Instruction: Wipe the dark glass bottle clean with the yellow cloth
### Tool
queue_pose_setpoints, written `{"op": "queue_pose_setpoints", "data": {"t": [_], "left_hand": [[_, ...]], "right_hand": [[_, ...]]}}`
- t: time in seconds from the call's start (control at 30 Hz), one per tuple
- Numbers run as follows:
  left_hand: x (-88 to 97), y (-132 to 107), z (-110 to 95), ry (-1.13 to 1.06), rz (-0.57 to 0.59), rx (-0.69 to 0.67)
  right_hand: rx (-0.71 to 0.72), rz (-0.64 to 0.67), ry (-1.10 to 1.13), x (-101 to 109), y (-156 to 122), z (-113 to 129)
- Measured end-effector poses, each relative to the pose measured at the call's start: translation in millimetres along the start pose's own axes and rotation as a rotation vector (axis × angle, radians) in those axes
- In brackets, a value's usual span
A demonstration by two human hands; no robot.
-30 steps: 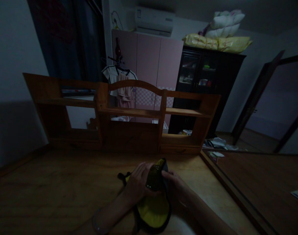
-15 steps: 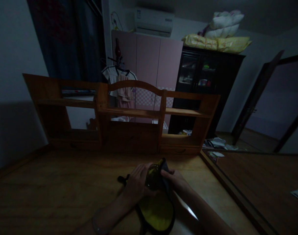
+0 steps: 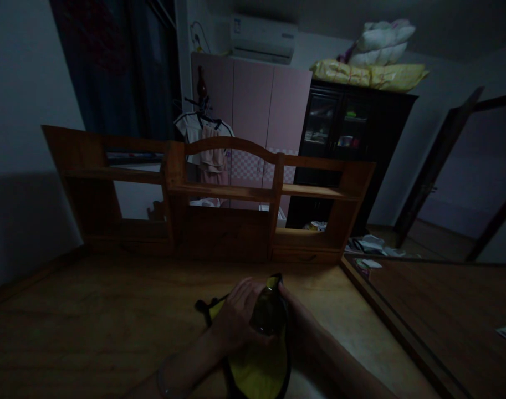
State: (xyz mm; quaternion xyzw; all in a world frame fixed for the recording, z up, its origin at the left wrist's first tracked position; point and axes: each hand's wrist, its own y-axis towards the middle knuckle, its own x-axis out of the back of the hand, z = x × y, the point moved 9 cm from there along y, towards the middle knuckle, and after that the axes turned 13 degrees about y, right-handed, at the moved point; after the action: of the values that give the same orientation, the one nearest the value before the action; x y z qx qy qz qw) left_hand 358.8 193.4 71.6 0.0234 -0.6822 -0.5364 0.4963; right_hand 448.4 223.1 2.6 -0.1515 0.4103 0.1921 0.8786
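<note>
A glossy, see-through rounded thing (image 3: pixel 269 315) sits between my hands on a yellow fabric piece (image 3: pixel 259 368) with a dark border; the dim light hides its exact kind. My left hand (image 3: pixel 236 316) curls round its left side, fingers together. At the opposite side, my right hand (image 3: pixel 298 316) holds the fabric's raised dark edge against the rounded thing, thumb near the top and most fingers hidden behind. One corner of the fabric, with a dark tab (image 3: pixel 202 305), pokes out to the left of my left hand. The lower part spreads toward me.
All this rests on a pale wooden desk top (image 3: pixel 123 310). Along its back stands a wooden shelf unit (image 3: pixel 225 191) with small drawers. A raised wooden edge (image 3: pixel 386 316) bounds the right side. Beyond are a pink wardrobe (image 3: pixel 250 105) and a dark cabinet (image 3: pixel 386 127).
The raised grey flap that my right hand pinched has been brought round to the far right side of the rounded thing. More of that thing's surface now shows, and the fabric has shifted slightly left.
</note>
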Motion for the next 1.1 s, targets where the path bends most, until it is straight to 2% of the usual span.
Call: {"op": "queue_pose_setpoints", "data": {"t": [0.13,0.3,0.57,0.9,0.97,1.1], "left_hand": [[4.6,3.2,-16.0,0.005,-0.022,-0.093],[6.9,4.7,-19.1,0.027,-0.028,-0.089],[1.2,4.9,-11.5,0.038,0.014,-0.038],[-7.3,-2.1,9.9,0.047,0.041,0.104],[-9.1,-4.4,15.3,0.049,0.031,0.138],[-10.1,-6.7,24.2,0.060,0.021,0.200]], "right_hand": [[-0.154,-0.094,0.136,8.5,-4.8,-14.8],[-0.132,-0.143,0.125,11.7,-4.9,-10.8],[-0.121,-0.137,0.152,8.5,0.0,-5.6],[-0.024,-0.075,0.109,-3.5,-5.1,17.3],[0.003,-0.107,0.094,1.3,-5.2,21.0],[0.096,-0.235,0.071,27.4,-2.5,27.0]]}}
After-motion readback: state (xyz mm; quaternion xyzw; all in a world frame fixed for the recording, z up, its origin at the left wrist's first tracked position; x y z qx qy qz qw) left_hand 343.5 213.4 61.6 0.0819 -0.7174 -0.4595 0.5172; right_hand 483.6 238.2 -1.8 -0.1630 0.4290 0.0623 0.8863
